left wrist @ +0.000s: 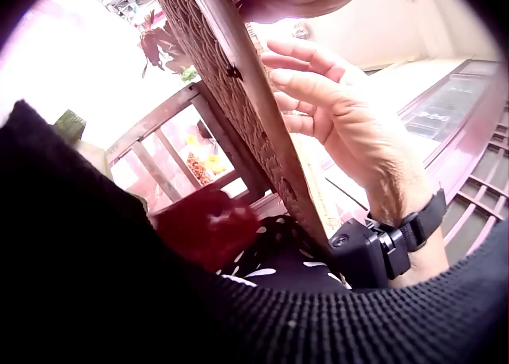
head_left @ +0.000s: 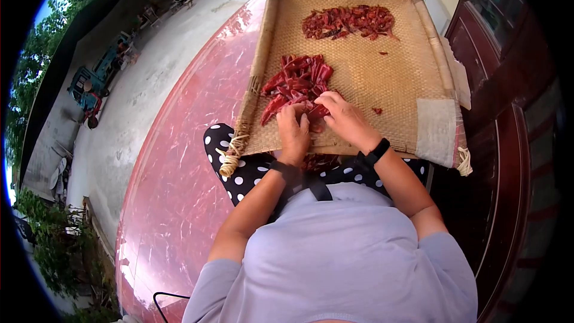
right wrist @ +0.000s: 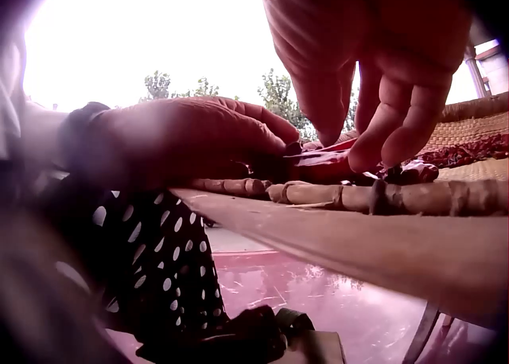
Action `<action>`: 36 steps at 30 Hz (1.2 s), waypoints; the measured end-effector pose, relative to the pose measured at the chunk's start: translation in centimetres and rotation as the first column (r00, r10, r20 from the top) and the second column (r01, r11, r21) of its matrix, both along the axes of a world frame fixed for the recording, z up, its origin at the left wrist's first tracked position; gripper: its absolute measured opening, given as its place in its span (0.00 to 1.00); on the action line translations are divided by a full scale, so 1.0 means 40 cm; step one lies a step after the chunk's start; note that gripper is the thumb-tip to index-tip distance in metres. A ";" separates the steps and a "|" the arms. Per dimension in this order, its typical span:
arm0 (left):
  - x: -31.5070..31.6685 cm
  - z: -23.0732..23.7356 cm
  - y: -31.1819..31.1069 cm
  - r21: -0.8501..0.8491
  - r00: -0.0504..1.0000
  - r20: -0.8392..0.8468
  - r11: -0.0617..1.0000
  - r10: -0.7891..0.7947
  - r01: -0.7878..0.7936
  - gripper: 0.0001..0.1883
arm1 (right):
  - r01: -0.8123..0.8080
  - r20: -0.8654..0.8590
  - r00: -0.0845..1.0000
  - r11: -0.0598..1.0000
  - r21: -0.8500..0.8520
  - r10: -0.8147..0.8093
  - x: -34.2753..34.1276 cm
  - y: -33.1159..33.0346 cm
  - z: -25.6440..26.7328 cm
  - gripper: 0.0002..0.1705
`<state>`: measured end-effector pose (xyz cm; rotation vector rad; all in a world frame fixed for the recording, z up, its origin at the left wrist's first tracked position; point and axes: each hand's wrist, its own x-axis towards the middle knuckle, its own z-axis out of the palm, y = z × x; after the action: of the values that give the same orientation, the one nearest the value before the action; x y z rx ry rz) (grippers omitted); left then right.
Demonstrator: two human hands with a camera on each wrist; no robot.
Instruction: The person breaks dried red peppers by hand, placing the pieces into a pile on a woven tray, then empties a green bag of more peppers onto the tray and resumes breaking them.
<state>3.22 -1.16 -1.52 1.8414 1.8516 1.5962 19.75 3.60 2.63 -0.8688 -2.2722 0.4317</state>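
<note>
A woven tray (head_left: 400,84) lies across the person's lap, bearing a heap of dried red chilies (head_left: 299,75) on its left half. At the heap's near end, the left hand (head_left: 293,133) holds a dried chili (head_left: 317,109) in its fingertips. From the other side, the right hand (head_left: 348,121) has its thumb and fingers around the same chili. Close up in the right wrist view, the chili (right wrist: 322,165) shows between the two hands, just above the tray's rim (right wrist: 358,197). In the left wrist view the tray's edge hides the chilies; the right hand's (left wrist: 338,101) fingers are bent loosely.
Smaller chili pieces (head_left: 350,22) form a second pile at the tray's far end. A few scraps (head_left: 377,110) lie on the weave. More red pieces (head_left: 320,161) show below the tray's near edge, between polka-dot trousers (head_left: 239,173). A reddish marble surface (head_left: 179,143) extends left; a dark door (head_left: 478,84) stands right.
</note>
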 end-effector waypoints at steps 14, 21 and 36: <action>-0.015 -0.002 -0.003 -0.021 0.846 0.532 0.999 -0.019 0.036 0.12 | 0.027 -0.261 0.945 0.840 -0.542 -0.199 0.052 -0.026 -0.009 0.16; -0.021 -0.015 0.005 -0.026 0.891 0.453 0.999 0.042 -0.033 0.11 | -0.210 -0.101 0.978 0.854 -0.475 0.184 0.044 -0.128 0.055 0.15; -0.014 0.015 -0.017 -0.034 0.772 0.626 0.985 -0.113 0.172 0.07 | 0.201 0.014 0.979 0.959 -0.201 -0.203 0.032 -0.034 0.002 0.15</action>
<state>2.66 -1.82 -0.91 1.1598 1.4113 1.7436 21.02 2.25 2.71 -1.1875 -2.1309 0.5777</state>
